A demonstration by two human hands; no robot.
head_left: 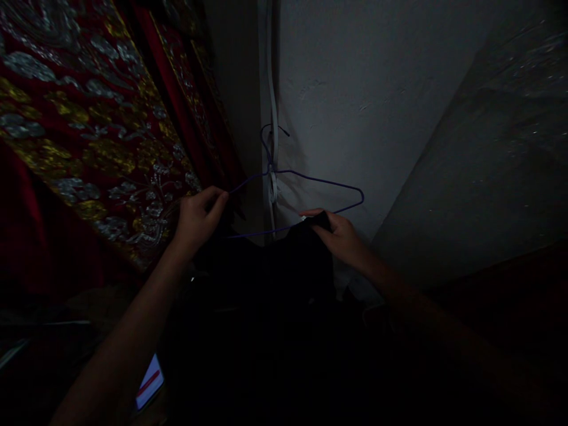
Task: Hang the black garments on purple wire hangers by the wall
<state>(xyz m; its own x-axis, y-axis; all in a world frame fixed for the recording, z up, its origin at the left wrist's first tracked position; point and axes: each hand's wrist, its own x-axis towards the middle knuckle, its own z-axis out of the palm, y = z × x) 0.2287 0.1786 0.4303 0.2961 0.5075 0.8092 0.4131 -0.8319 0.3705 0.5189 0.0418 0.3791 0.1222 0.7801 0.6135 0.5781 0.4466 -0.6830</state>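
Note:
A thin purple clothes hanger [328, 182] is upright in front of the wall, its hook beside a pale hanging cord. Below it spreads a black garment [266, 278], whose lower part is lost in the dark. My left hand [199, 218] pinches the hanger's left arm; whether cloth is caught there too is too dark to see. With thumb and fingers, my right hand [341, 236] grips the garment's upper right edge, next to the hanger's lower bar. The hanger's right end stands bare of cloth.
On the left hangs a red cloth [119, 142] with gold and silver embroidery. A pale cord [272, 77] runs down the grey wall [346, 89]. A lit phone screen [149, 383] glows at lower left. Shiny, plastic-like sheeting [488, 160] covers the right side.

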